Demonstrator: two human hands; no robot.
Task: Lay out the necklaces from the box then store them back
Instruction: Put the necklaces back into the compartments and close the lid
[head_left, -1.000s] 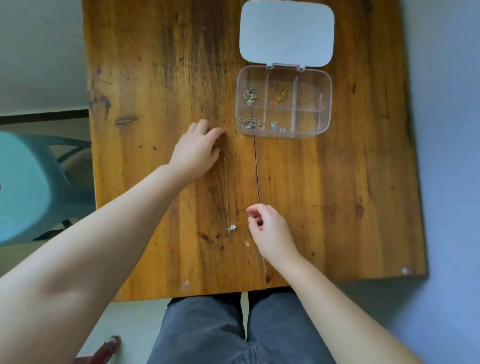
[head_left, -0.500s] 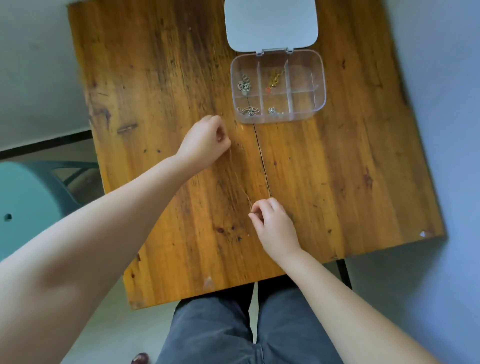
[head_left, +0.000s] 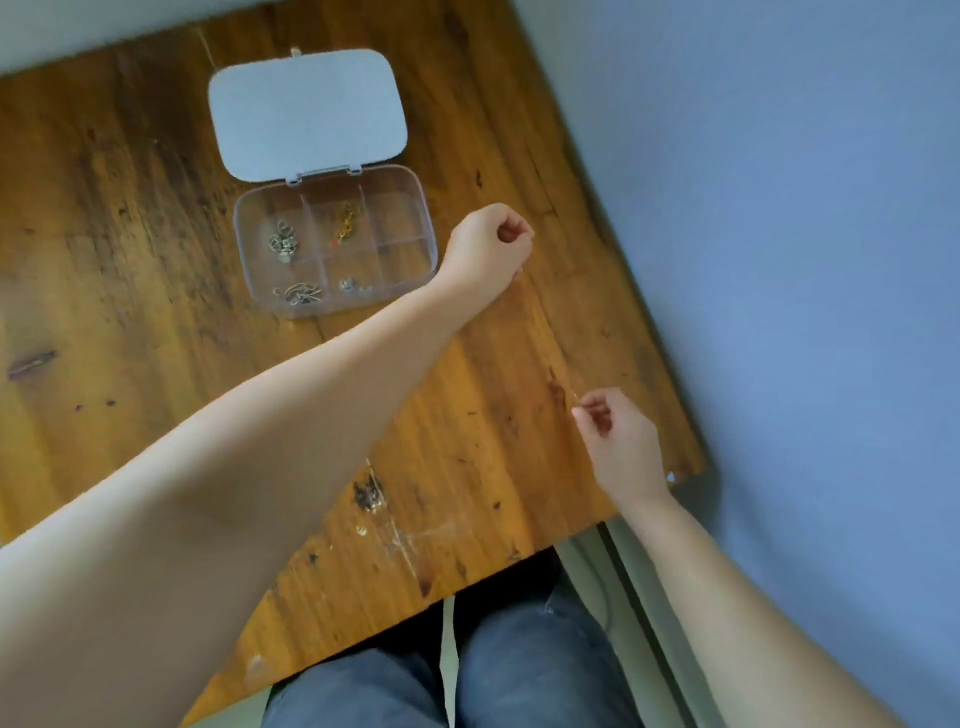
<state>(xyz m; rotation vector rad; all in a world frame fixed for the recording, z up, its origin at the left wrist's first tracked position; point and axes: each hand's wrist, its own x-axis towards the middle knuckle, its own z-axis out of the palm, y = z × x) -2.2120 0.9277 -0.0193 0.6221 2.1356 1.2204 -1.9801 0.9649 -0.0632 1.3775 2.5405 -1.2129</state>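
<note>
1. Clear plastic compartment box (head_left: 395, 218) on the worn wooden bench (head_left: 130, 249), lid (head_left: 306, 111) open flat behind.
2. Left grip (head_left: 488, 249) just right of box.
3. Right grip (head_left: 618, 441) nearer, near bench's right edge.

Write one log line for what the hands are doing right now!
left hand: pinched shut, right of box | right hand: pinched near table edge | chain: too faint | lid: open

Both hands (head_left: 491, 249) (head_left: 618, 441) pinch a thin necklace (head_left: 545, 338) — beside the open box (head_left: 332, 239).
</note>
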